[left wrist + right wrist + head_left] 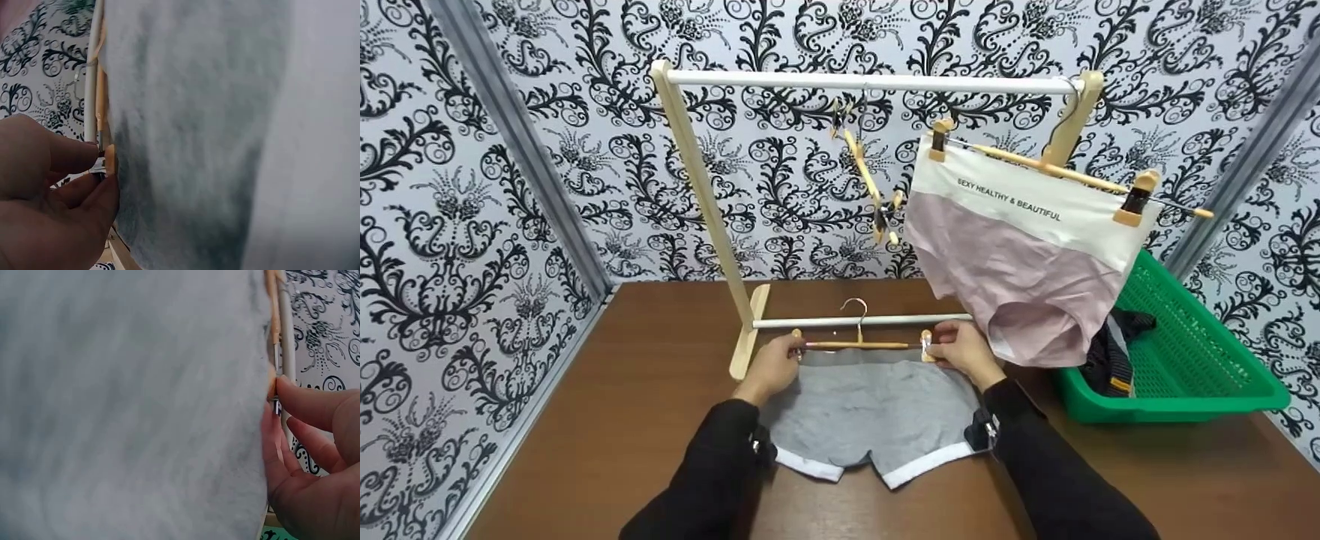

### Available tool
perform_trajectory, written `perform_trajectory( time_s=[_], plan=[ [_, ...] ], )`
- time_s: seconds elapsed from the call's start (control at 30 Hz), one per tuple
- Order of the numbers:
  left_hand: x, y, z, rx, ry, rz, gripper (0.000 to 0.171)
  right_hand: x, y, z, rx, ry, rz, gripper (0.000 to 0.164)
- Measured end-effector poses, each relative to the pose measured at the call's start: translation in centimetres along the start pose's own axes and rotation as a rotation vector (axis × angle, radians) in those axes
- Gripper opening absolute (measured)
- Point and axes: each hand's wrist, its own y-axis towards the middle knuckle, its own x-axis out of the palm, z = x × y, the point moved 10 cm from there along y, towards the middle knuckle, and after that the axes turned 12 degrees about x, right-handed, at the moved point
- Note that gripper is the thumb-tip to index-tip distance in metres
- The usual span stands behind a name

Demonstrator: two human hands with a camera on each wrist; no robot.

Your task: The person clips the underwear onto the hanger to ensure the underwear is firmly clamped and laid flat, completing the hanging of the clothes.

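Grey boxer briefs (877,397) with white leg hems hang spread by the waistband from a wooden clip hanger (859,345), in front of the rack's lower bar. At the hanger's left end my left hand (775,365) pinches a clip between thumb and fingers; the left wrist view shows the clip (109,159) at the fabric's edge. My right hand (966,352) pinches the other clip (927,346) at the right end. In both wrist views the grey cloth (135,405) fills much of the picture. Whether each clip is fully closed cannot be told.
A wooden rack with a white top bar (780,79) stands behind. From it hang a bare clip hanger (861,161) and pink-and-white briefs (1012,240) on another hanger. A green basket (1185,405) holding dark clothing (1110,360) sits at the right of the brown table (607,420).
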Motion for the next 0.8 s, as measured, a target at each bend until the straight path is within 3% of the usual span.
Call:
perform_trajectory(
  time_s=[0.1, 0.27, 0.37, 0.6, 0.8],
  plan=[
    [0.3, 0.2, 0.6, 0.047, 0.095, -0.028, 0.036, -0.2, 0.1, -0.3, -0.033, -0.086, 0.056, 0.038],
    [0.6, 0.5, 1.2, 0.064, 0.248, -0.082, 0.048, 0.0, -0.3, -1.5, -0.123, -0.221, 0.136, 0.015],
    [0.6, 0.7, 1.0, 0.063, 0.262, -0.083, 0.05, 0.1, -0.4, -1.9, -0.135, -0.247, 0.127, 0.011],
    [0.7, 0.9, 0.9, 0.079, 0.269, -0.091, 0.048, 0.1, 0.5, -1.1, -0.067, -0.235, 0.098, 0.014],
    [0.9, 1.1, 1.1, 0.082, 0.314, -0.136, 0.046, -0.1, -0.1, -1.6, -0.129, -0.324, 0.152, 0.013]
  ],
)
